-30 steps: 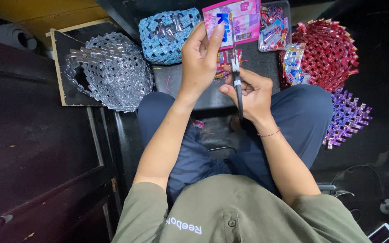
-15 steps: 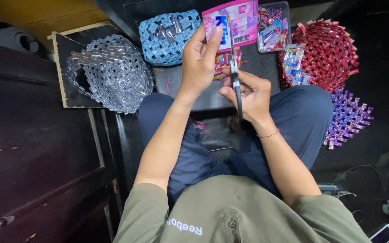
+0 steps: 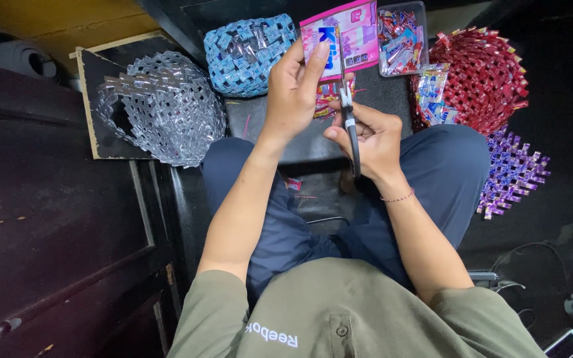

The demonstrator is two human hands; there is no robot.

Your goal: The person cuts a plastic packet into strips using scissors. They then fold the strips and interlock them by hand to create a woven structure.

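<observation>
The left hand (image 3: 293, 93) covers the lower left part of a pink wrapper sheet (image 3: 349, 33), so the place where its fingers meet the sheet is hidden; the thumb and the fingers are closed on that edge, with the index finger lying up along the sheet. The top of the sheet is cut off by the picture border. The right hand (image 3: 369, 136) is closed around a pair of scissors (image 3: 348, 109), and it hides the finger loops almost completely. The long axis of the scissors runs nearly straight away from the person: the blades point up, toward the sheet, and one dark handle comes out below the hand, pointing back to the lap. I cannot tell if the blades stand apart or together, because they are thin and lie against the sheet. Both hands are above the knees, over a dark flat surface.

Behind the hands a small heap of cut wrapper pieces (image 3: 329, 99) is only partly visible. Farther back stand a blue woven basket (image 3: 247, 53) and a clear box of small wrappers (image 3: 402, 40). On the left a silver woven basket (image 3: 167, 113) lies on a dark board (image 3: 97, 86). On the right there is a red woven basket (image 3: 482, 76), and below it a purple woven piece (image 3: 512, 176), half hidden by the knee. A phone (image 3: 565, 343) is cut off at the lower right corner
</observation>
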